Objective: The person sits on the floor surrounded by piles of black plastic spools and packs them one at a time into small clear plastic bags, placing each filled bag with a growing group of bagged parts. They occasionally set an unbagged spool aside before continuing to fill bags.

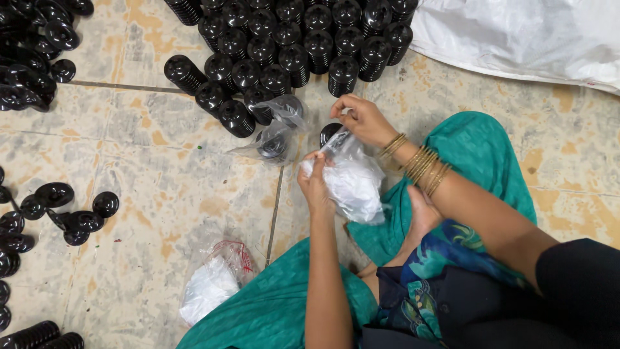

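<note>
Grip, left hand [314, 184]: fingers curled shut round a bunch of thin clear bags [352, 179], thumb on top; crinkled, whitish where the film lies in layers.
Grip, right hand [363, 118]: thumb and forefinger pinched on the top edge of one bag, other fingers loosely bent; gold bangles [420, 163] on the wrist.
Bags, place: between the two hands, over the lap, above green cloth [478, 152].
Black part [329, 132]: round, glossy, just beside the right hand, partly behind the film; cannot tell if it is inside the bag.
Far left: loose black parts [68, 210], smooth, shiny, bulb-shaped, scattered on the floor.
Lower left: knotted packet of white bags [208, 284], soft and crumpled.
Centre: two bagged parts [274, 132], clear film over black plastic.
Top: stacked black parts [290, 42], ribbed sides, domed tops, standing close together.
Top right: white woven sack [516, 32].
Floor [161, 174]: mottled beige tile, worn.
</note>
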The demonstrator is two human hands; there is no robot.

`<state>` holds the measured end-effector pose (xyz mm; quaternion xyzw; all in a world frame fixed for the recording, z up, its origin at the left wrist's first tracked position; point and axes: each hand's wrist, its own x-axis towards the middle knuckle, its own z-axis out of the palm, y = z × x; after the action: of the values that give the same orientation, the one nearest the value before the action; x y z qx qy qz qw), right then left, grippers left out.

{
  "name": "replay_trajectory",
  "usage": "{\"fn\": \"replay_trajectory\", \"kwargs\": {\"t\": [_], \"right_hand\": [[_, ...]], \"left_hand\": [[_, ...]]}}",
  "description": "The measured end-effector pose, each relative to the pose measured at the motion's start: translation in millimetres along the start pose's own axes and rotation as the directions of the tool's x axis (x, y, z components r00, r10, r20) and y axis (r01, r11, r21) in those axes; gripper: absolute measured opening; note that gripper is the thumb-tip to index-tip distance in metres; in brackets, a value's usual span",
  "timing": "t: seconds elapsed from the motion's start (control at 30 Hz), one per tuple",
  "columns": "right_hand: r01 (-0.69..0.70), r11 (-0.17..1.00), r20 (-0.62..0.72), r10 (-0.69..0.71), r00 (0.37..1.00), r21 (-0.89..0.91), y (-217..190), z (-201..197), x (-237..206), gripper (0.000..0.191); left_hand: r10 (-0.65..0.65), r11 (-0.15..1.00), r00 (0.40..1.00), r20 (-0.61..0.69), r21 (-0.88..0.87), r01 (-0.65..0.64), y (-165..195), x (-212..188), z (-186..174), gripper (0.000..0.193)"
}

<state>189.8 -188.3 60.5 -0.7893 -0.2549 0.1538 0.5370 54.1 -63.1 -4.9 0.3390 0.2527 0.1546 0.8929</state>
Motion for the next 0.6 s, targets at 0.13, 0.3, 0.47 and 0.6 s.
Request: {"fn": "replay_trajectory", "kwargs": {"t": [0.13,0.3,0.47,0.6], "right_hand": [[0.017,0.982,0.155,-0.047,0.987,0.188,-0.3,3.0,6.4,0.022],[-0.381,0.758,0.439,0.139,0.888,0.529,-4.9,-4.9,-0.4,0.034],[-0.074,0.935,0.299,-0.036,0.954,0.347,-3.0,2.7,2.4,0.029],[-0.04,0.965,0.209,-0.016,0.978,0.26,2.4,5.1,1.7,0.021]], "left_hand": [[0.224,0.956,0.974,-0.02,0.2,-0.216,-1.1,10.8,-2.9,0.015],[0.254,0.928,0.964,-0.075,0.3,-0.221,15.0,7.2,-0.6,0.018],[0.447,0.717,0.894,-0.023,0.607,-0.342,33.1,5.2,7.5,0.023],[0.41,0.753,0.912,-0.025,0.573,-0.323,37.7,11.5,14.0,0.022]]}}
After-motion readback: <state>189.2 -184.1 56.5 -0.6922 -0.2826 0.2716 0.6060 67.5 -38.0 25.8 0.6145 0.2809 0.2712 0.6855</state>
